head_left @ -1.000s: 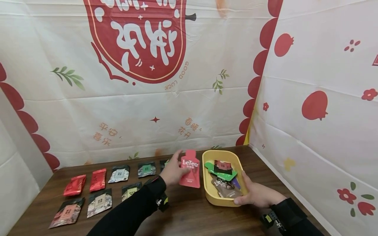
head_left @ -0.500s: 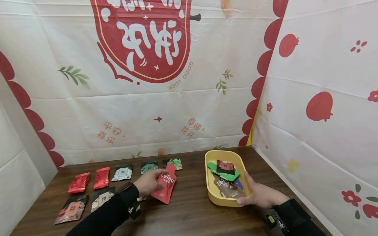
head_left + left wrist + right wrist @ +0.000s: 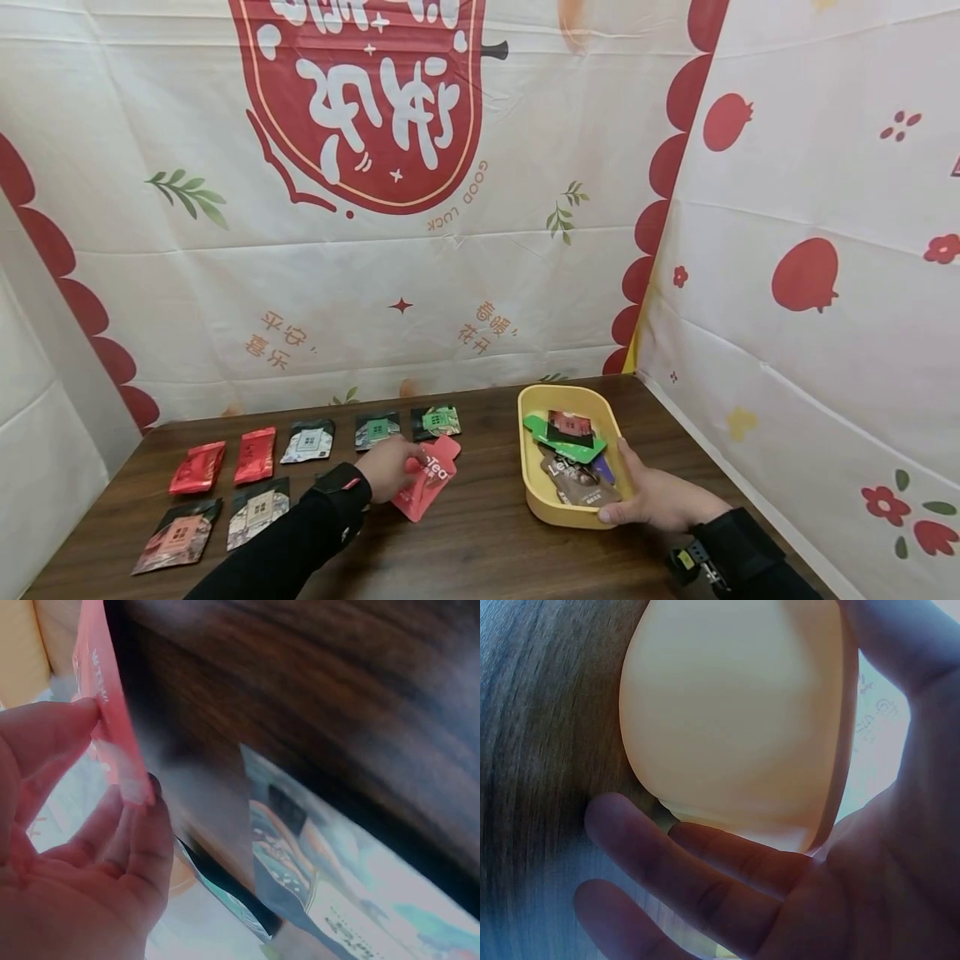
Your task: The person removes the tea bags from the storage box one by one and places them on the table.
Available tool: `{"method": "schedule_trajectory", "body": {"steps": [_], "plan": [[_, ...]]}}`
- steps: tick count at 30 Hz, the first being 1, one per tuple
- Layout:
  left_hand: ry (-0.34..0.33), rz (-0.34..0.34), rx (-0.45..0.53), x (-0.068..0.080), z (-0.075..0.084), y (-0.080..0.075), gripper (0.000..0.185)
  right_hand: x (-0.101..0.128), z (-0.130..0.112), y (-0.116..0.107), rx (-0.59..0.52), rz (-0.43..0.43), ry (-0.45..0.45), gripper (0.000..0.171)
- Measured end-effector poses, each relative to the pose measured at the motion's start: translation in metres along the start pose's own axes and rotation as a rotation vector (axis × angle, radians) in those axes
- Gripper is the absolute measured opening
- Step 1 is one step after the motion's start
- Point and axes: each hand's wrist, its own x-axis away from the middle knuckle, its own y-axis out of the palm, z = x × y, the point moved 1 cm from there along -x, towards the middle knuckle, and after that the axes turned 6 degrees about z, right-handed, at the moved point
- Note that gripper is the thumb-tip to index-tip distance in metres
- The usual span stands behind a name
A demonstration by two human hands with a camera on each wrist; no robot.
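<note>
In the head view my left hand [image 3: 390,468] pinches a red LeTea pouch [image 3: 427,479] between thumb and fingers, tilted just above the table. The left wrist view shows the same red pouch [image 3: 112,705] edge-on, thumb on one face and fingers behind. At the right, a yellow plastic bin [image 3: 534,492] contains a green pouch [image 3: 573,447], a brown LeTea pouch [image 3: 577,479], a dark red sachet [image 3: 570,427] and a bit of purple. My right hand [image 3: 663,496] grips the bin's near right corner, its thumb at the rim. Some right fingers extend free beside the bin wall [image 3: 735,712].
Two red packets [image 3: 255,454] lie at the left of the wooden table [image 3: 487,550]. Near them are dark sachets with orange [image 3: 178,533] and cream [image 3: 258,510] labels. Along the back lie white [image 3: 308,440] and green [image 3: 377,429] labelled sachets. A printed cloth [image 3: 360,275] hangs behind.
My left hand has carried the red pouch leftward, away from the bin, then lowered it slightly toward the table. The right hand stays on the bin.
</note>
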Motion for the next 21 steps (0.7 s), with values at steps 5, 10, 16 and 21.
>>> {"method": "schedule_trajectory", "body": {"steps": [5,10,16,21], "plan": [[0.025,-0.021,-0.053,-0.0018,-0.0019,-0.0001,0.019,0.0009,-0.0001,0.0002,-0.020,-0.005,0.001,0.129],[-0.013,-0.034,-0.099,-0.0007,-0.0019,-0.0013,0.016,0.0014,0.0000,0.0008,-0.045,-0.014,0.001,0.128],[0.000,-0.027,-0.141,-0.0024,-0.0040,-0.0013,0.016,0.0029,-0.0008,0.0007,-0.034,-0.010,-0.011,0.128],[-0.005,-0.028,-0.124,-0.0031,-0.0033,-0.0003,0.017,0.0030,-0.0019,0.0011,-0.021,-0.004,0.002,0.128]]}}
